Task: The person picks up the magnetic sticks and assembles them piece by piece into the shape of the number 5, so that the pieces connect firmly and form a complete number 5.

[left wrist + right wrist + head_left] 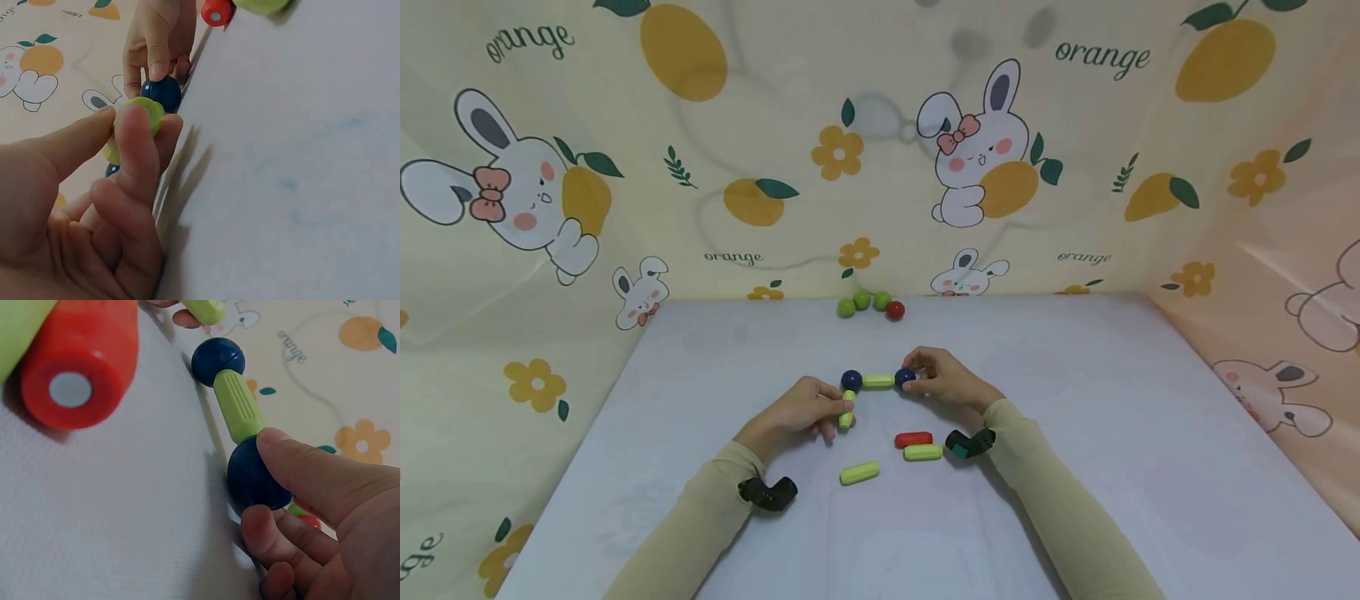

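Two dark blue balls are joined by a yellow-green magnetic rod. My right hand pinches the right blue ball between thumb and fingers. At the left blue ball, a second yellow-green rod points toward the near side. My left hand pinches this second rod, thumb on one side and fingers on the other. In the left wrist view the rod's round end peeks out between the fingers, which hide much of its length. In the right wrist view the left ball touches the joining rod's far end.
Nearer on the white table lie a red rod, a yellow-green rod beside it, and another yellow-green rod. By the back edge sit several green balls and a red ball. A patterned cloth hangs behind.
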### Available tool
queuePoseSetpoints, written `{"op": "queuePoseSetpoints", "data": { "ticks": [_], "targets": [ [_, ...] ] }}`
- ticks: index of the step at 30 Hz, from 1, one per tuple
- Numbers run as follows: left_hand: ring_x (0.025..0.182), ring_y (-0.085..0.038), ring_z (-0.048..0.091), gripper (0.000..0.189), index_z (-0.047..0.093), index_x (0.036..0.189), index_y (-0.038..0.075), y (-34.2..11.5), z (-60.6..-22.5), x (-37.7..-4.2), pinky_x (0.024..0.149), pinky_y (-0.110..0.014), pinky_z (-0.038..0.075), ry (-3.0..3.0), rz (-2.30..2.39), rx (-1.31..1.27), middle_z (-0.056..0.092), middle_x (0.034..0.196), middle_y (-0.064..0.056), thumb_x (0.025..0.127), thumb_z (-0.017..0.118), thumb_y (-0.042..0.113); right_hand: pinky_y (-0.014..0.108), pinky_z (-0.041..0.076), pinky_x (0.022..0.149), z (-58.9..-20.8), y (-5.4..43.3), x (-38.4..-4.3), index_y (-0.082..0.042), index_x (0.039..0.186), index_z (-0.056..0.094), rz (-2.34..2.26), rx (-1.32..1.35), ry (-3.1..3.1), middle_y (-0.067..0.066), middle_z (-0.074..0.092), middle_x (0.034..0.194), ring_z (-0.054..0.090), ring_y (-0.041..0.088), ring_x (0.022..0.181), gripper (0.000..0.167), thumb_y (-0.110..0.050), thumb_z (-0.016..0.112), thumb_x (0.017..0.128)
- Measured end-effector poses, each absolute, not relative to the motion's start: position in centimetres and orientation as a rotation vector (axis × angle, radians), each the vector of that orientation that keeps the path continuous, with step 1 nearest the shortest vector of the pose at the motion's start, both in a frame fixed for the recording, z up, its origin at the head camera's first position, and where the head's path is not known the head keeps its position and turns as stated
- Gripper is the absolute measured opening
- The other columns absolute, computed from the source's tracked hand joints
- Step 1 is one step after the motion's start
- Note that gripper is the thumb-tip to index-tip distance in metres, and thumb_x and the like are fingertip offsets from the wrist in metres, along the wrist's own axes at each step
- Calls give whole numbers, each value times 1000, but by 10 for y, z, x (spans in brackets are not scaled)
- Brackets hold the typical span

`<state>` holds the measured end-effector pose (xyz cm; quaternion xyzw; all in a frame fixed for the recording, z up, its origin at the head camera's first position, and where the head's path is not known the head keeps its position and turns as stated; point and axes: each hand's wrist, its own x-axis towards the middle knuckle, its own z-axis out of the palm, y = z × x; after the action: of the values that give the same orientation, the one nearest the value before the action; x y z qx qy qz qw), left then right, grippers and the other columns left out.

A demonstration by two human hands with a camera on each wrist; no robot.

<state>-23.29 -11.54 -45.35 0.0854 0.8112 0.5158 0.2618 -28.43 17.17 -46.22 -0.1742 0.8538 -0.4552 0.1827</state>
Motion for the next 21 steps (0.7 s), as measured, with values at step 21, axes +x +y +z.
{"op": "queuePoseSetpoints", "data": {
  "ticks": [21],
  "targets": [
    [54,-6,66,39,69,116,-2,-107,-461,-234,47,-17,47,2099,1540,24,79,92,-11,102,60,33,35,42,92,-463,172,-284,-12,119,61,-1282,-510,2415,11,65,125,55,24,107,29,-20,73,94]
  ]
}}
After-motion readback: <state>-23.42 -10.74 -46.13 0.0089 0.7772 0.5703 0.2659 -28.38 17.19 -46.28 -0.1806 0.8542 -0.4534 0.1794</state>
